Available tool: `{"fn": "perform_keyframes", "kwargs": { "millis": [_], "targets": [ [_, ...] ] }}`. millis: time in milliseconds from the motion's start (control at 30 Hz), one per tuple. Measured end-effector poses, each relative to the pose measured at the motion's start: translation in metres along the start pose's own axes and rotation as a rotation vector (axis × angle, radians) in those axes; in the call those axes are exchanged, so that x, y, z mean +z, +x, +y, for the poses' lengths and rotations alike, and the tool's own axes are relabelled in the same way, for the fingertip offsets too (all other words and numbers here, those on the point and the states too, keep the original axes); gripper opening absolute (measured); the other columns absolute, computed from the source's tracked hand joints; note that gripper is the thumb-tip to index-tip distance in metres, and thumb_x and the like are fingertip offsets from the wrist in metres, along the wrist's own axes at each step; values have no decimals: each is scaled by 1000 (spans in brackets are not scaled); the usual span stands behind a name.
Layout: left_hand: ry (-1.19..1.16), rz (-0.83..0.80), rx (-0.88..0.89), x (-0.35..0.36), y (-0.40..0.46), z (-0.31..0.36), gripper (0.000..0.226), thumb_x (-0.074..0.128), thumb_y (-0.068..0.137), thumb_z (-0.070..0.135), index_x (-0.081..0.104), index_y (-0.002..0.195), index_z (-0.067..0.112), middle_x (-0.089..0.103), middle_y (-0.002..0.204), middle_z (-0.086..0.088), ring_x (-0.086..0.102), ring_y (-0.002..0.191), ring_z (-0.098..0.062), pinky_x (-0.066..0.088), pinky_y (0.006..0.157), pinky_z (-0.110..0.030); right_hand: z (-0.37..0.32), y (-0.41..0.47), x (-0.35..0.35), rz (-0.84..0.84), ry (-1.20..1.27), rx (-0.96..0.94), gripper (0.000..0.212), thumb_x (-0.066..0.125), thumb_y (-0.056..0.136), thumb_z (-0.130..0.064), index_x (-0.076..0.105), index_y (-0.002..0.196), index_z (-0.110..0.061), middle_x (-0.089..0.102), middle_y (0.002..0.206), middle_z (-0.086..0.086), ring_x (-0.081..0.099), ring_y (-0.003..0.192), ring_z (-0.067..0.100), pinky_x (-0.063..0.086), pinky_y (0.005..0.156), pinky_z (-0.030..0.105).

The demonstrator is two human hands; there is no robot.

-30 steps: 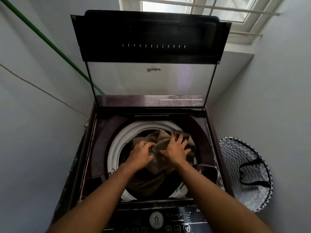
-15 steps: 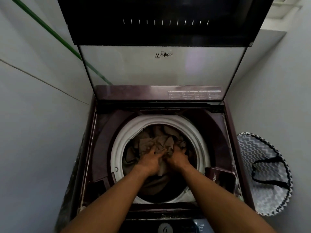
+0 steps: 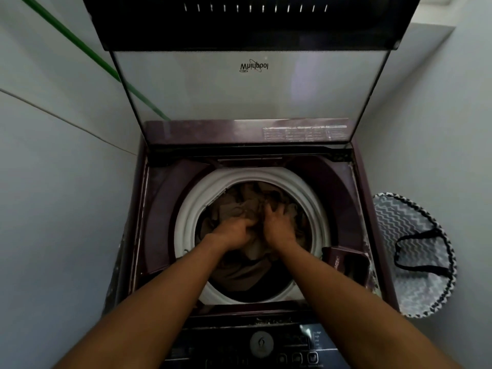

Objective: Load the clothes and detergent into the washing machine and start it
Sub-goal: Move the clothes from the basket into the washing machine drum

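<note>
Deep inside the drum (image 3: 186,209) of a top-loading washing machine (image 3: 149,222), a person's two hands work at a heap of brown clothes (image 3: 239,272). Left hand (image 3: 234,231) has its fingers curled into the fabric, gripping it; right hand (image 3: 278,225), just beside it, presses down with fingers spread. Behind the drum the glass lid (image 3: 250,86) stands raised. To the drum's right sits the open detergent drawer (image 3: 346,259), and beyond the machine a zigzag-patterned laundry basket (image 3: 415,235). Loading looks well advanced; detergent, closing the lid and a press on the control panel (image 3: 266,347) in front of the drum apparently remain.
</note>
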State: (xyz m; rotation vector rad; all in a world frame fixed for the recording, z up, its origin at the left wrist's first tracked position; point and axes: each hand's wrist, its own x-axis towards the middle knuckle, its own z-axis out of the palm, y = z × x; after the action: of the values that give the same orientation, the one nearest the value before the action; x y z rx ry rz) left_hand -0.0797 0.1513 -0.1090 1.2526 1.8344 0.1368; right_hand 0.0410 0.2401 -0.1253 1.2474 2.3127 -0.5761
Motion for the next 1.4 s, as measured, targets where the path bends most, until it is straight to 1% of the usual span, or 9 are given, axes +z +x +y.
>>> {"fn": "perform_keyframes", "kwargs": {
  "millis": [100, 200, 333, 567, 700, 800, 1133, 1267, 1400],
  "targets": [
    [-56, 32, 22, -10, -11, 5, 50, 54, 96, 15, 49, 145, 23, 37, 157, -3, 31, 145, -20, 15, 114, -18, 8, 6, -18, -147, 219, -38, 67, 55, 95, -42, 28, 153, -21, 32, 153, 23, 42, 132, 42, 37, 111, 44],
    [-55, 99, 18, -14, -19, 17, 46, 55, 92, 11, 58, 138, 17, 51, 146, -8, 45, 136, -24, 28, 111, -23, 14, 1, -45, -129, 314, -177, 63, 66, 81, -55, 58, 133, -21, 60, 133, 11, 58, 119, 32, 48, 99, 39],
    [-53, 227, -10, -15, -17, 38, 36, 56, 91, 19, 64, 126, 17, 62, 129, -9, 56, 121, -26, 44, 100, -31, 33, -11, -62, 119, 283, -105, 31, 61, 82, -34, 63, 98, -8, 66, 103, 16, 64, 96, 34, 45, 71, 32],
    [-125, 476, 208, -20, -4, 118, 32, 60, 88, 10, 66, 119, 15, 65, 116, -5, 59, 110, -18, 36, 92, -14, 72, -43, -95, 546, 358, -85, 23, 55, 87, -29, 65, 93, -10, 64, 99, 11, 63, 92, 36, 52, 72, 43],
    [-208, 622, 338, -17, 9, 179, 33, 61, 85, 5, 67, 115, 18, 63, 104, 1, 58, 90, -10, 44, 83, -14, 125, -60, -121, 862, 480, -98, 14, 58, 84, -23, 64, 89, -11, 60, 94, 10, 61, 86, 31, 50, 67, 39],
    [-176, 663, 456, -8, 20, 227, 30, 61, 83, 4, 70, 107, 18, 61, 97, 4, 54, 82, -10, 43, 81, -16, 180, -66, -129, 944, 494, -23, 13, 55, 83, -17, 61, 92, -9, 55, 98, 10, 57, 86, 30, 47, 66, 37],
    [81, 309, 546, 53, 75, 322, 25, 58, 88, 6, 71, 108, 15, 59, 96, 3, 53, 84, -11, 46, 81, -24, 326, -75, -75, 648, 691, 351, 16, 54, 88, -14, 63, 101, -11, 57, 110, 10, 58, 92, 30, 51, 78, 42],
    [248, 70, 416, 71, 108, 335, 28, 58, 88, 11, 68, 115, 13, 65, 108, -7, 60, 96, -20, 49, 89, -32, 364, -61, -38, 462, 750, 443, 11, 58, 88, -16, 62, 98, -12, 57, 110, 7, 58, 93, 27, 50, 81, 37],
    [286, -157, 200, 99, 142, 344, 30, 59, 90, 14, 67, 118, 14, 67, 113, -5, 62, 107, -21, 45, 86, -23, 394, -40, 6, 233, 784, 466, 14, 62, 88, -16, 65, 99, -8, 62, 113, 13, 60, 102, 31, 51, 88, 41]
  ]
}}
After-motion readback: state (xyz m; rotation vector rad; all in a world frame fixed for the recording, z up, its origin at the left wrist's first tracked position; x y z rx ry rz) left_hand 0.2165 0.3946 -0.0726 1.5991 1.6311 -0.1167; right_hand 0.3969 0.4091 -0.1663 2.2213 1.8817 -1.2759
